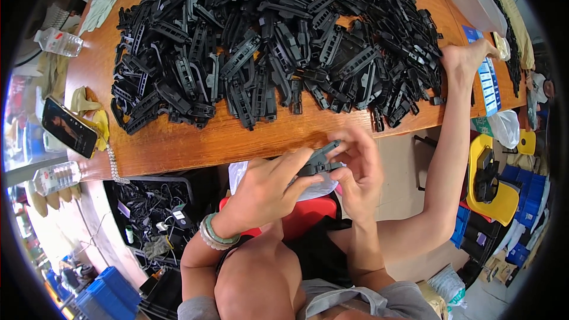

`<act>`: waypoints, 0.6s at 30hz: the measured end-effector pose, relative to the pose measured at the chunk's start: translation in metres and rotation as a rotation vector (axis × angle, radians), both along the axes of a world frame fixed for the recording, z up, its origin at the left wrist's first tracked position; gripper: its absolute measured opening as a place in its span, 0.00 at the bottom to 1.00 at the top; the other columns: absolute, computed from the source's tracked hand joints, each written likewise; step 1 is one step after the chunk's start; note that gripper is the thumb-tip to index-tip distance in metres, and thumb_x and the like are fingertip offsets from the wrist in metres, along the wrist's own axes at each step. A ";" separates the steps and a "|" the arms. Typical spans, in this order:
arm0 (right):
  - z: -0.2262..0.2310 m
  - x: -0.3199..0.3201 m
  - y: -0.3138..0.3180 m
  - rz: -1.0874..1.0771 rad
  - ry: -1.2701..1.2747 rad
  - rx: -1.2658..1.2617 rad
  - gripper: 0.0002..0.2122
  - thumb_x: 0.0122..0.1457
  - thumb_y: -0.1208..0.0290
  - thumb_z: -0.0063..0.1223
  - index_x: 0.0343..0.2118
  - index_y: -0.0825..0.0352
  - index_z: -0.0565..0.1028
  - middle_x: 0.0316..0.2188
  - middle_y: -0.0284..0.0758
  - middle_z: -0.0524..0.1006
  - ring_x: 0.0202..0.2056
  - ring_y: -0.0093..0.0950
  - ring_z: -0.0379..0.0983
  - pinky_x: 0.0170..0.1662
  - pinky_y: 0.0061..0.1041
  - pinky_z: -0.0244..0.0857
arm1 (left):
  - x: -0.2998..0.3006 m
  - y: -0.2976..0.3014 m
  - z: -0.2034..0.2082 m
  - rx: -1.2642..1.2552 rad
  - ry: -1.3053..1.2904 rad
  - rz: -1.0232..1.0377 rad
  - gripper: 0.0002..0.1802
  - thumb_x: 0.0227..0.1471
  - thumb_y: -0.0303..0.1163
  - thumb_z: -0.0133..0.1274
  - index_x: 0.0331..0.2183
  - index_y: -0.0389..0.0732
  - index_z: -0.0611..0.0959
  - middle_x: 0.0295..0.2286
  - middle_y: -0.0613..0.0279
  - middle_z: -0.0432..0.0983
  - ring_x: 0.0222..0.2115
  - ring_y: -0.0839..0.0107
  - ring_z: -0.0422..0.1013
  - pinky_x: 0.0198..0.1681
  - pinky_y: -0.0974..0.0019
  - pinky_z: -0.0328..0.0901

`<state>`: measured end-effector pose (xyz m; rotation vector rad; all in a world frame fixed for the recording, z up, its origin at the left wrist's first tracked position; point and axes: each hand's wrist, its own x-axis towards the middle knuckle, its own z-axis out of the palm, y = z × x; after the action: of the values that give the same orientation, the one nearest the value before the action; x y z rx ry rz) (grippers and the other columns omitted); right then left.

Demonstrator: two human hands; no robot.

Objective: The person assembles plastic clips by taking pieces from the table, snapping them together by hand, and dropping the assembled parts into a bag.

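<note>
In front of my body, over the near edge of the wooden table (252, 145), I hold a small black plastic part (313, 168) with a slim raised arm. My left hand (264, 186) pinches it from the left between thumb and fingers; a green bangle and a beaded bracelet circle that wrist. From the other side my right hand (360, 181) closes on it, the thumb against its right end. The right fingers are curled and slightly blurred. Beyond both hands, a big heap of similar black plastic parts (237, 53) spreads over the table.
A phone (69, 127) leans at the table's left edge, near a clear plastic bottle (59, 42). A bare foot (465, 59) rests on the table at right. Below left, a black crate (154, 201) holds cables. A yellow chair (501, 201) stands right.
</note>
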<state>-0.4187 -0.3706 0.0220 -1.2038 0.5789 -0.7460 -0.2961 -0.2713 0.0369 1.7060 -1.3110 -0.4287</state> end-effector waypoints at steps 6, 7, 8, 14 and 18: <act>-0.006 -0.012 -0.012 0.192 0.096 -0.146 0.18 0.47 0.86 0.51 0.44 0.74 0.69 0.38 0.38 0.72 0.34 0.22 0.69 0.38 0.18 0.65 | -0.010 0.002 -0.003 -0.017 0.020 0.048 0.20 0.38 0.33 0.63 0.36 0.36 0.79 0.16 0.58 0.72 0.14 0.66 0.68 0.18 0.69 0.61; -0.006 -0.013 -0.012 0.180 0.120 -0.114 0.17 0.48 0.86 0.50 0.43 0.74 0.70 0.37 0.38 0.72 0.33 0.22 0.69 0.38 0.19 0.65 | -0.010 0.002 -0.003 0.004 -0.001 0.045 0.20 0.38 0.33 0.63 0.36 0.36 0.79 0.17 0.59 0.72 0.14 0.67 0.68 0.17 0.70 0.61; -0.007 -0.012 -0.010 0.179 0.120 -0.113 0.17 0.48 0.86 0.50 0.43 0.74 0.70 0.37 0.38 0.72 0.33 0.22 0.69 0.38 0.19 0.65 | -0.011 0.001 -0.003 0.004 -0.002 0.044 0.20 0.38 0.33 0.63 0.36 0.36 0.79 0.17 0.59 0.72 0.14 0.67 0.68 0.17 0.70 0.61; -0.016 -0.015 -0.009 0.084 0.071 -0.136 0.12 0.50 0.85 0.49 0.40 0.74 0.71 0.35 0.36 0.73 0.34 0.21 0.69 0.38 0.18 0.64 | -0.012 -0.001 -0.005 -0.030 -0.067 -0.049 0.20 0.44 0.30 0.59 0.38 0.31 0.74 0.24 0.51 0.75 0.19 0.61 0.73 0.20 0.66 0.66; -0.008 -0.006 -0.012 0.141 0.018 0.028 0.11 0.52 0.80 0.52 0.39 0.74 0.71 0.35 0.35 0.72 0.33 0.20 0.68 0.37 0.17 0.63 | -0.014 0.002 -0.010 -0.007 0.045 -0.005 0.20 0.44 0.31 0.60 0.38 0.30 0.73 0.22 0.50 0.74 0.19 0.60 0.73 0.19 0.65 0.65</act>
<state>-0.4251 -0.3825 0.0144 -1.2133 0.5120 -0.6064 -0.3097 -0.2695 0.0267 1.6778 -1.2829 -0.4625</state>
